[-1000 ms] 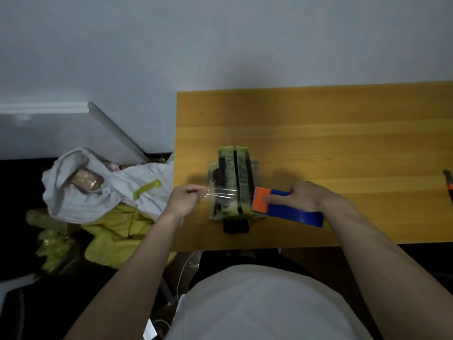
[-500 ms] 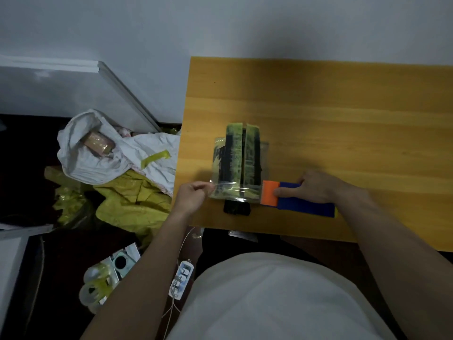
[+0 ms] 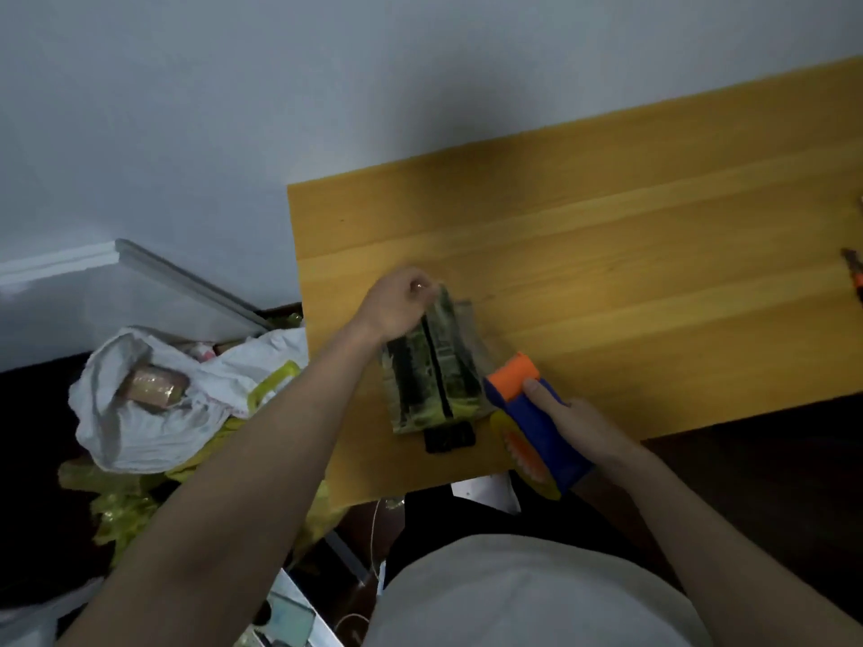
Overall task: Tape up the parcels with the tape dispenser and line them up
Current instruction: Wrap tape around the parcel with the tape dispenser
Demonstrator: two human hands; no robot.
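We see the parcel [image 3: 432,371] lying flat on the wooden surface [image 3: 607,254], near its front-left corner, long axis running away from us w/ a slight tilt. It's green/black w/ dark stripes lengthwise, wrapped in clear shiny film or tape. L hand [image 3: 400,304] is at the parcel's far end, fingers curled and pinching at the top edge there; can't tell if it's pinching tape end or the wrap itself. R hand [image 3: 572,415] grips the tape dispenser [image 3: 532,420], blue body, orange front, fingers wrapped around the blue handle w/ index finger extended toward the orange part. Dispenser's orange end sits just beside the parcel's right long edge, approx touching it; rear end hangs past the surface's front edge. Small black item [image 3: 449,436] lies on the surface right at the parcel's near end, touching or nearly so; what it is, can't tell. At far right edge of the surface, an orange/dark tool [image 3: 854,273], mostly cut off by the frame. Left of the surface, lower down: white bag [image 3: 154,413] w/ a brownish taped block [image 3: 152,386] inside, plus yellow plastic bags [image 3: 126,502] beneath it. Wall behind is plain pale grey.
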